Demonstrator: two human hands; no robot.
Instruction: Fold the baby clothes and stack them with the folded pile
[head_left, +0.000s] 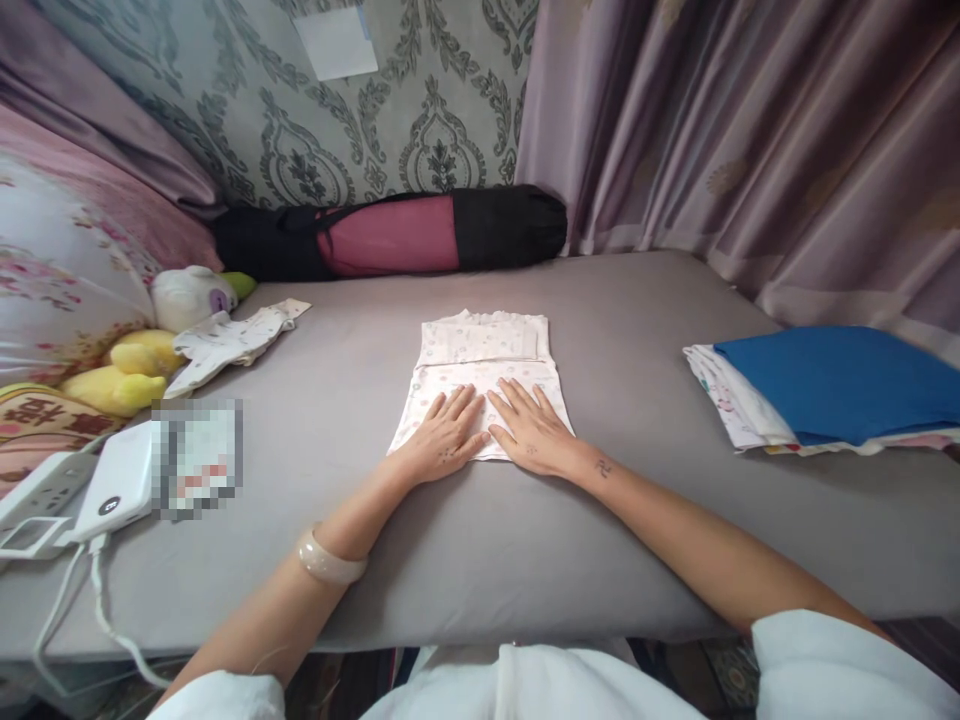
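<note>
Left hand [442, 435] and right hand [532, 428] both open, palms flat, side by side on the folded pale printed garment [480, 385], near the bed's [645, 340] front edge, mid-length; even pressure keeps layers square.

1. Soft, even indoor light, fairly bright; its source cannot be told.
2. Shadows stay faint, without hard glare; a mild sheen lies on the curtain [757, 150].
3. The folded garment [480, 348] looks sharp.
4. Wide-angle distortion bows the grey mattress [660, 540] toward its edges.
5. Mosaic blur hides a small object [196, 460].
</note>
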